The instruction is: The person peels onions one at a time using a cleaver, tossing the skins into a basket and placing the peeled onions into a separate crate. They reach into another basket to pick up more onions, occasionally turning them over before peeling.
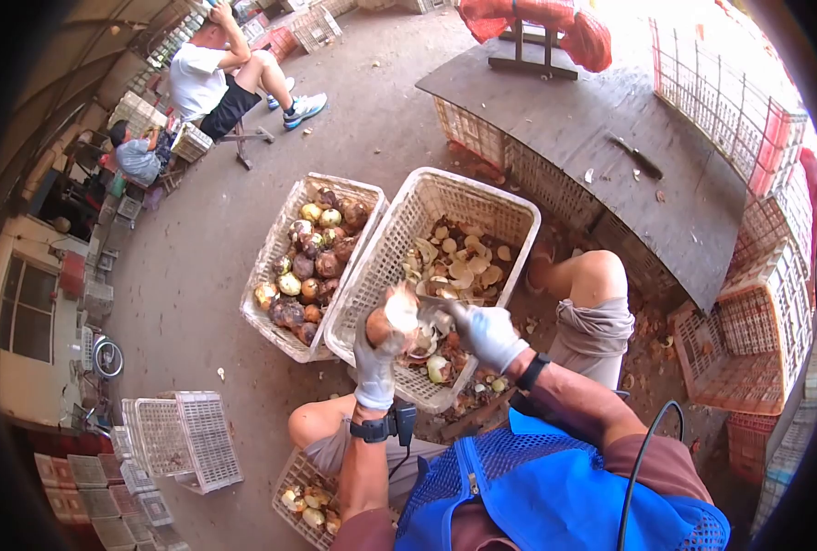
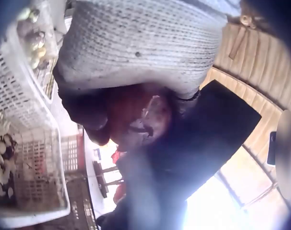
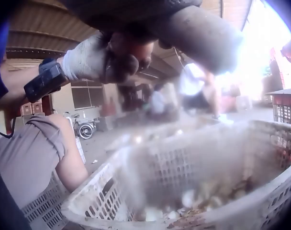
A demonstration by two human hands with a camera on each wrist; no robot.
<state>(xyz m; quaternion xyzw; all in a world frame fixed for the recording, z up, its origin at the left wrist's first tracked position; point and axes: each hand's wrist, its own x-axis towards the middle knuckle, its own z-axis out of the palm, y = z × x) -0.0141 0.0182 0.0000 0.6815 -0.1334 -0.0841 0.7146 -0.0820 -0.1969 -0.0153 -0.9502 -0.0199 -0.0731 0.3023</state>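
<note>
In the head view, the gloved left hand (image 1: 376, 363) grips a brown-skinned onion (image 1: 394, 316) with a pale bared side. The gloved right hand (image 1: 491, 336) is just right of it, fingers curled round a dark, blurred tool whose shape is unclear. The left wrist view shows the left hand (image 2: 140, 48) over the onion (image 2: 136, 112). From the right wrist, the right hand (image 3: 198, 36) is close in front of the onion (image 3: 131, 44). Below both hands, a white basket (image 1: 351, 298) holds pale peelings (image 1: 468, 271) and several onions.
A second basket (image 1: 262, 266) of unpeeled onions stands to the left, and a smaller one (image 1: 289, 473) by the left knee. A knife (image 1: 643, 160) lies on the grey tabletop (image 1: 555, 119) at upper right. Stacked crates (image 1: 748, 340) stand at right; a seated person (image 1: 202, 83) is at upper left.
</note>
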